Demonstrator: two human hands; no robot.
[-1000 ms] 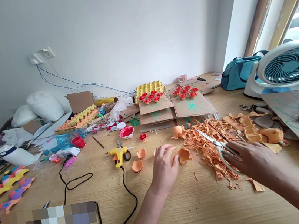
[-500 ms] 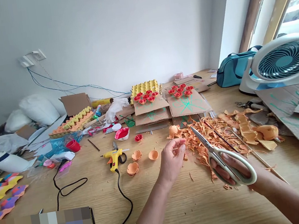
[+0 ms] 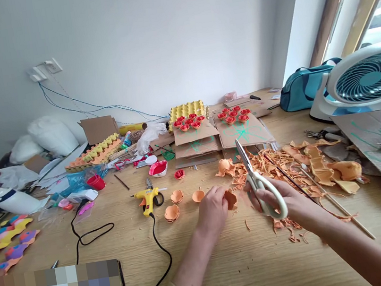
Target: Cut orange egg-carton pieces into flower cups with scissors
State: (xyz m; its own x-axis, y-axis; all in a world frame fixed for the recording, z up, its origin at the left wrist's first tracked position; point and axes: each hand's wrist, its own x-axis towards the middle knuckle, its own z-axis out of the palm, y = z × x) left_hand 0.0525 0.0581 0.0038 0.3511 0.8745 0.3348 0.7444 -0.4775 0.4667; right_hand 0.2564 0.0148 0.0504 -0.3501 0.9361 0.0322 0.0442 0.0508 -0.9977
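Note:
My left hand is closed round an orange egg-carton cup just above the wooden table. My right hand grips white-handled scissors with the blades pointing up and away, right beside the cup. Behind both hands lies a heap of orange carton scraps. Three cut orange cups sit left of my left hand, close to a yellow glue gun.
Red paper flowers sit on cardboard sheets at the back, with a yellow egg tray behind. A white fan and blue bag stand right. The glue gun's black cord loops across the near table. Thin wooden sticks lie right.
My right hand lifted the scissors from the scrap heap and swung them upright toward the middle. My left hand picked up an orange cup and drew it in toward the scissors.

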